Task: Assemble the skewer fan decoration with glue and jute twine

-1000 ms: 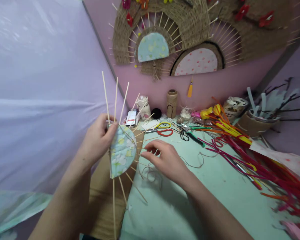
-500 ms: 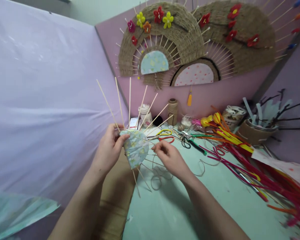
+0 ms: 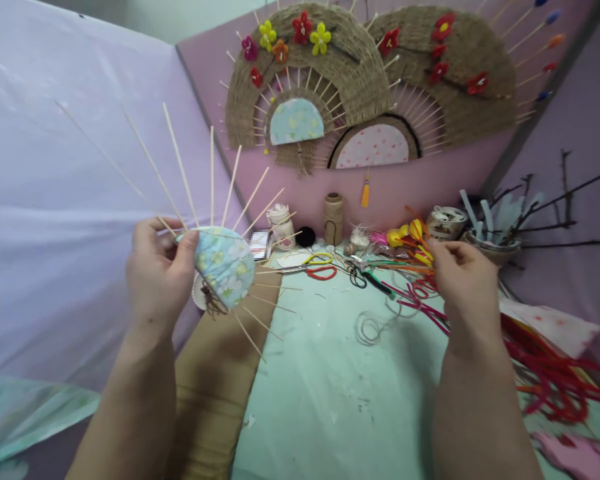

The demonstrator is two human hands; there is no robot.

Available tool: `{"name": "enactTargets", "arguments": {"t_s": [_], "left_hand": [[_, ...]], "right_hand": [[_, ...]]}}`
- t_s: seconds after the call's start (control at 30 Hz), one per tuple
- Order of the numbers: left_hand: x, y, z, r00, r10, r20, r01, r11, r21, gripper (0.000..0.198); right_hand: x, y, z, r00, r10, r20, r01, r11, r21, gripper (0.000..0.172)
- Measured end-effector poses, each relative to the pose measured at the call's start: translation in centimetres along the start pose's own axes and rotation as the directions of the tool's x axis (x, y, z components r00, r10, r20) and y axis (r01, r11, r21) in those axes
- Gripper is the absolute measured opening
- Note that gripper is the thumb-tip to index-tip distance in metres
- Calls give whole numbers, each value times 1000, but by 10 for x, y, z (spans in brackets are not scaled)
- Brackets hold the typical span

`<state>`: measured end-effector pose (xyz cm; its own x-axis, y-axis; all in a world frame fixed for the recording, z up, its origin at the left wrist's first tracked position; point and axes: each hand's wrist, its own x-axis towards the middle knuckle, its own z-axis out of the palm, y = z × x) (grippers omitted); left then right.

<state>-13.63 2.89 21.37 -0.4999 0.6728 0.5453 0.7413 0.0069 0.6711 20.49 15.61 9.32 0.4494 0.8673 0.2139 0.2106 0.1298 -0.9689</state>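
My left hand [image 3: 157,277] is closed on a half-round piece covered in light blue flowered cloth [image 3: 225,263]. Thin wooden sticks [image 3: 180,163] fan out from its rim, and I hold it up at the table's left edge. My right hand [image 3: 463,277] is off to the right above the table, its fingers pinched on a thin brown twine [image 3: 373,327]. The twine's loose loops lie on the pale green table [image 3: 330,400] between my hands.
Scissors with yellow and red handles [image 3: 320,263], a twine spool [image 3: 333,217], a small jar [image 3: 280,223] and red and yellow craft stems [image 3: 545,373] crowd the table's back and right. Two woven fans with flowers [image 3: 330,73] hang on the pink wall. A cardboard strip [image 3: 215,387] runs along the left edge.
My right hand has drawn away from the cloth piece, far to the right, pulling the twine. My left hand has lifted the piece up and to the left, and the sticks now spread wider.
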Motion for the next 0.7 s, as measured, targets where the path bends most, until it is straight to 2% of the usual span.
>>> {"name": "enactTargets", "arguments": {"t_s": [0.07, 0.1, 0.17, 0.23, 0.3, 0.4, 0.43, 0.47, 0.57, 0.63, 0.7], "left_hand": [[-8, 7, 12, 983, 77, -168, -72, 997, 39, 24], [-12, 11, 21, 967, 129, -220, -119, 991, 58, 21], [-22, 20, 41, 955, 194, -226, -189, 981, 44, 18], [-32, 28, 63, 966, 213, -147, -217, 976, -10, 18], [-42, 37, 83, 974, 211, -87, -217, 974, -65, 20], [-52, 47, 106, 972, 233, -16, -232, 960, -154, 20], [-54, 49, 110, 968, 251, -5, -248, 954, -168, 20], [-56, 50, 114, 962, 274, 4, -268, 946, -183, 20], [-59, 47, 120, 947, 319, 43, -298, 919, -259, 21], [-60, 42, 122, 946, 312, 91, -267, 905, -330, 21], [-62, 39, 122, 945, 289, 157, -209, 896, -391, 24]], "right_hand": [[2, 2, -4, 984, -104, -146, 81, 985, -151, 25], [0, 0, -5, 977, -143, -158, 108, 972, -207, 24], [-6, -8, -3, 960, -248, -128, 205, 937, -284, 24], [-16, -18, 2, 926, -378, -20, 361, 898, -251, 27], [-30, -30, 8, 874, -465, 143, 477, 876, -72, 27], [-51, -44, 18, 769, -506, 391, 497, 858, 134, 27], [-56, -47, 22, 733, -524, 433, 509, 846, 160, 30], [-61, -49, 26, 719, -531, 449, 515, 840, 169, 31], [-68, -49, 38, 737, -550, 393, 522, 833, 186, 19], [-68, -47, 44, 757, -556, 343, 510, 831, 222, 9], [-66, -45, 47, 771, -550, 320, 483, 834, 268, 10]]}}
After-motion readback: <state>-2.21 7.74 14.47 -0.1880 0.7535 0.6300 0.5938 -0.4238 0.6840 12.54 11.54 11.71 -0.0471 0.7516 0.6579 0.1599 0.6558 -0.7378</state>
